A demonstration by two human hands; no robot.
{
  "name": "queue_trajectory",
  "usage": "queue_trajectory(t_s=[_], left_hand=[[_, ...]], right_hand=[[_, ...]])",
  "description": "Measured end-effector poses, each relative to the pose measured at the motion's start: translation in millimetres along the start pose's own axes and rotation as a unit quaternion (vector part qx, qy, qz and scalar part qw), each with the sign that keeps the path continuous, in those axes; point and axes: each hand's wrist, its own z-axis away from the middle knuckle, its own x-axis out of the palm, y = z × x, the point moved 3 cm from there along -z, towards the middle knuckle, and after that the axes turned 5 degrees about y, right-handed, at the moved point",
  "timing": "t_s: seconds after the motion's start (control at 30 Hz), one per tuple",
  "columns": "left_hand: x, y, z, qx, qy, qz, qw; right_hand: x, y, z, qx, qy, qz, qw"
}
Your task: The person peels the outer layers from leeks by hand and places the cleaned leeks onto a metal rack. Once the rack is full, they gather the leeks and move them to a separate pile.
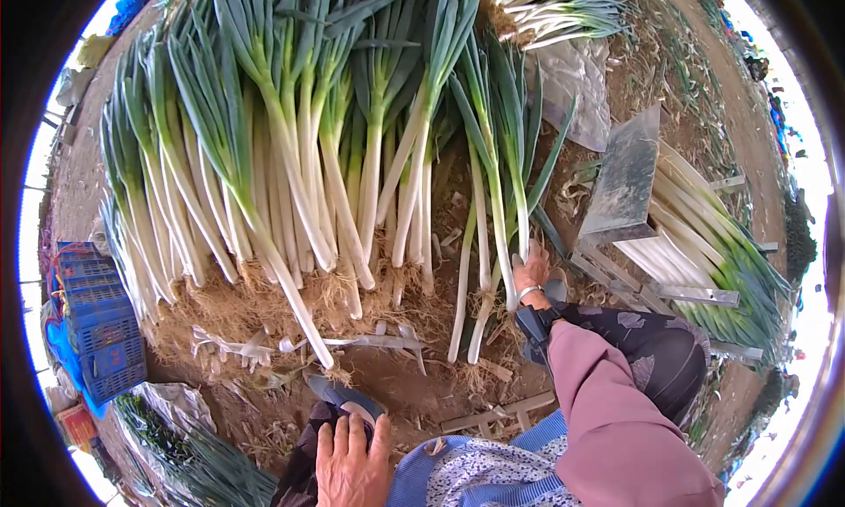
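Note:
My right hand (533,271), with a bracelet and a dark wrist strap, is closed around the white lower end of a long green onion (521,216). Its fingertips are partly hidden. Several more green onions (481,243) lean just left of it, their leaves pointing away from me. My left hand (354,467) rests on my left knee, fingers stretched out, holding nothing. Ahead of it lies a big pile of green onions (290,172) with brown roots toward me. One onion (286,304) sticks out of the pile, its root end near my left shoe (348,394).
At right, a metal-and-wood rack (627,177) holds trimmed-looking onions (704,243). A blue crate (99,322) stands at far left, above dark green leaves (194,459). Another onion bunch (554,10) lies at the back by a plastic sheet (572,84). A wooden piece (497,415) lies between my feet.

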Motion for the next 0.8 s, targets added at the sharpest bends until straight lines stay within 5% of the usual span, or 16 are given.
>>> queue_trajectory(t_s=[0.07, 0.3, 0.43, 0.57, 0.7, 0.8], left_hand=[[1.9, 1.5, 2.9, 0.000, -0.008, -0.020, 1.000], [4.0, 7.0, -2.3, 0.003, -0.040, 0.000, 0.999], [4.1, 14.4, -1.1, 0.007, -0.029, -0.012, 0.999], [3.6, 18.3, -5.3, 0.037, 0.010, -0.031, 0.999], [9.8, 14.4, -9.5, 0.015, 0.043, -0.009, 0.999], [0.8, 13.6, -21.5, -0.111, 0.100, 0.126, 0.981]], right_hand=[[6.0, 11.8, 2.1, 0.086, -0.034, -0.050, 0.994], [7.0, -9.7, 20.1, 0.094, -0.004, -0.039, 0.995], [-8.8, -21.8, 31.2, 0.137, -0.135, 0.020, 0.981], [-9.6, -30.4, 22.6, 0.131, -0.199, -0.071, 0.969], [-24.4, -92.2, 57.3, 0.218, -0.190, -0.501, 0.815], [-71.8, -163.0, 109.7, 0.236, -0.210, -0.590, 0.743]])
